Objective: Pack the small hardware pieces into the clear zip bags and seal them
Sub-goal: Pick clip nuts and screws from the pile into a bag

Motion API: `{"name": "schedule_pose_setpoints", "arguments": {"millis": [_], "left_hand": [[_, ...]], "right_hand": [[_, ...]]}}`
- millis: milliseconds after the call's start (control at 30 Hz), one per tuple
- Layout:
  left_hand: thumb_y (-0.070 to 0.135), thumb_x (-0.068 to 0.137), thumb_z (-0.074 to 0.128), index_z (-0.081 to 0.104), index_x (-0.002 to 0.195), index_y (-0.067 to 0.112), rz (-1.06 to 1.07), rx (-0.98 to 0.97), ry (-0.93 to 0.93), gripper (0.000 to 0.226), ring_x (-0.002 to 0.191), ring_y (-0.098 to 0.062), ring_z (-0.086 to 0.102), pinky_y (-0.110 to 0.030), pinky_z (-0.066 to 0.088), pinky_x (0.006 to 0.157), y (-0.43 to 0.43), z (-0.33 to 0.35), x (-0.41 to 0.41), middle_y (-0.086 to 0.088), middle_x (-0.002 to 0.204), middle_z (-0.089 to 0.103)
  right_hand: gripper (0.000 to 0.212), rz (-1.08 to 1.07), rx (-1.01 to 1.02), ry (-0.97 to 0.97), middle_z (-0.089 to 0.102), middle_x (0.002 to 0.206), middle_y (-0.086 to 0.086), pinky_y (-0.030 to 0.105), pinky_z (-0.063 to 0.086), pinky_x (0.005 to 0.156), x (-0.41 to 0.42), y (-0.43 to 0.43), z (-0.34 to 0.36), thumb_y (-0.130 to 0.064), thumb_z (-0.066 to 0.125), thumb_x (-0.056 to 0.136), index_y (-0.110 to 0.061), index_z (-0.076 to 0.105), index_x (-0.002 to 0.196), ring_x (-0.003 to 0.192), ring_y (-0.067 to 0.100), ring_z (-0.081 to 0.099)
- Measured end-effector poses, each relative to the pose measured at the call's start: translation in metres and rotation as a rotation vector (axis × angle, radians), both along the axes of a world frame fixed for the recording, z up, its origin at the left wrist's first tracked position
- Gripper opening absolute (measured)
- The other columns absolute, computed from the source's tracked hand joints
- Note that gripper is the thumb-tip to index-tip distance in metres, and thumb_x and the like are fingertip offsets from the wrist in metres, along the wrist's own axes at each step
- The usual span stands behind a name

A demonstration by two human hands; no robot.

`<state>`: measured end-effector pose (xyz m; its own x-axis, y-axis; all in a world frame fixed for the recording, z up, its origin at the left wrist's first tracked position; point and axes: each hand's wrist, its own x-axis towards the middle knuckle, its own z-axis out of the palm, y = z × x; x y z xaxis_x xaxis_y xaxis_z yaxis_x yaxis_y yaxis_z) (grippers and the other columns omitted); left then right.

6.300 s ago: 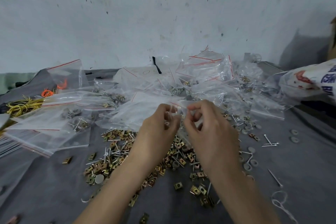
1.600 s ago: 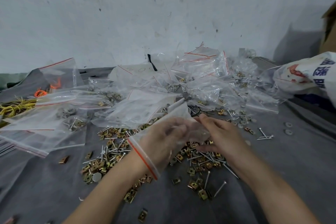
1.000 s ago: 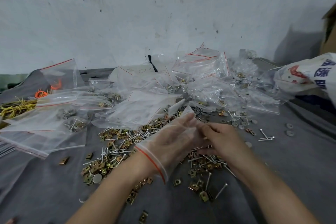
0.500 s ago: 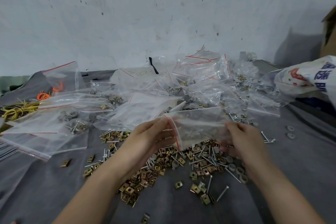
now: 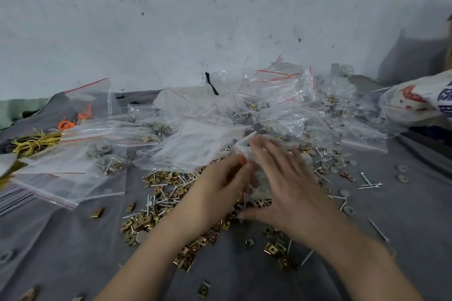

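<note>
What moved: half a second ago I saw the zip bag (image 5: 260, 186) pulled wide between both hands. Now the right hand (image 5: 288, 190) has come across over it, and the bag sits lower.
Far left: yellow wires (image 5: 34, 142) and orange bands (image 5: 66, 124) lie by the edge of the grey cloth (image 5: 73, 252).
Left side: flat filled bags (image 5: 73, 166) lie on the cloth with a few parts inside.
Middle, low: brass clips (image 5: 146, 222) lie loose in a pile, mixed with thin nails.
Left hand (image 5: 217, 190): its fingers pinch the bag's red-striped mouth.
Zip bag: it is just above the clip pile, between the two hands, mostly behind the right one.
Right hand: its fingers are straight and spread. It is blurred, so I cannot tell if it presses the bag.
Behind the hands: a big heap of clear bags (image 5: 256, 110) lies against the wall.
Right side: round washers (image 5: 338, 166) and a few nails (image 5: 369, 184) lie apart on the cloth.
Far right: a printed sack (image 5: 415, 102).
</note>
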<state>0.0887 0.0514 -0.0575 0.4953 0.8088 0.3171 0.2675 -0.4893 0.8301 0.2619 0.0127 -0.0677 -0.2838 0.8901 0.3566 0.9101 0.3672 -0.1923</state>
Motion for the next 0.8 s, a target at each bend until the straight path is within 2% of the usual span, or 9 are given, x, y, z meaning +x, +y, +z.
{"name": "schedule_pose_setpoints", "arguments": {"millis": [67, 133, 167, 300, 467, 667, 800], "left_hand": [[0.020, 0.103, 0.050, 0.064, 0.089, 0.009, -0.039, 0.008, 0.018, 0.023, 0.072, -0.023, 0.066, -0.046, 0.054, 0.072, -0.003, 0.001, 0.001, -0.006, 0.079, 0.069], [0.019, 0.103, 0.049, 0.062, 0.090, 0.005, -0.057, -0.004, 0.005, 0.024, 0.073, -0.029, 0.065, -0.049, 0.053, 0.070, -0.005, 0.002, 0.001, -0.010, 0.078, 0.068], [0.019, 0.103, 0.048, 0.062, 0.091, 0.004, -0.054, -0.006, 0.001, 0.024, 0.074, -0.031, 0.065, -0.050, 0.052, 0.071, -0.005, 0.002, 0.000, -0.012, 0.079, 0.068], [0.022, 0.103, 0.049, 0.062, 0.094, 0.005, -0.035, 0.015, 0.028, 0.024, 0.077, -0.033, 0.062, -0.052, 0.050, 0.073, -0.004, 0.001, -0.003, -0.016, 0.081, 0.064], [0.024, 0.103, 0.049, 0.063, 0.094, 0.012, -0.033, 0.068, 0.062, 0.020, 0.071, -0.021, 0.059, -0.037, 0.049, 0.064, -0.004, -0.002, -0.004, -0.008, 0.078, 0.063], [0.027, 0.102, 0.051, 0.064, 0.090, 0.023, -0.047, 0.064, 0.059, 0.018, 0.072, -0.024, 0.062, -0.044, 0.050, 0.066, -0.006, 0.004, -0.004, -0.007, 0.079, 0.065], [0.027, 0.102, 0.051, 0.066, 0.091, 0.013, -0.063, 0.068, 0.057, 0.023, 0.072, -0.027, 0.061, -0.046, 0.050, 0.066, -0.009, 0.006, -0.007, -0.012, 0.078, 0.065]], "right_hand": [[0.124, -0.002, -0.010, 0.000, -0.019, 0.162, -0.023, 0.029, -0.025, 0.116, 0.000, 0.006, -0.003, -0.073, 0.061, 0.074, -0.047, -0.040, 0.141, 0.148, -0.001, -0.024], [0.119, -0.007, -0.004, 0.015, 0.008, 0.164, -0.016, 0.027, -0.020, 0.118, 0.001, 0.011, -0.004, -0.064, 0.067, 0.074, -0.042, -0.018, 0.154, 0.151, 0.002, -0.002], [0.116, -0.007, -0.002, 0.014, 0.015, 0.162, -0.015, 0.028, -0.017, 0.119, 0.000, 0.012, -0.004, -0.064, 0.067, 0.074, -0.040, -0.011, 0.155, 0.150, 0.004, 0.006], [0.116, 0.008, -0.041, -0.023, 0.015, 0.161, -0.016, 0.025, -0.020, 0.115, -0.003, 0.013, -0.004, -0.074, 0.060, 0.069, -0.038, -0.007, 0.157, 0.149, 0.006, 0.009], [0.112, 0.036, -0.053, 0.037, 0.017, 0.162, -0.017, 0.024, -0.015, 0.119, -0.003, 0.012, -0.002, -0.070, 0.070, 0.068, -0.036, 0.009, 0.155, 0.150, 0.000, 0.008], [0.100, 0.022, -0.084, 0.114, 0.039, 0.153, -0.015, 0.019, -0.013, 0.119, -0.004, 0.009, 0.002, -0.080, 0.059, 0.059, -0.045, 0.016, 0.142, 0.145, -0.002, 0.023], [0.095, 0.016, -0.062, 0.123, 0.042, 0.149, -0.015, 0.010, -0.015, 0.113, -0.004, 0.009, -0.001, -0.077, 0.065, 0.061, -0.045, 0.021, 0.139, 0.142, -0.001, 0.026]]}}
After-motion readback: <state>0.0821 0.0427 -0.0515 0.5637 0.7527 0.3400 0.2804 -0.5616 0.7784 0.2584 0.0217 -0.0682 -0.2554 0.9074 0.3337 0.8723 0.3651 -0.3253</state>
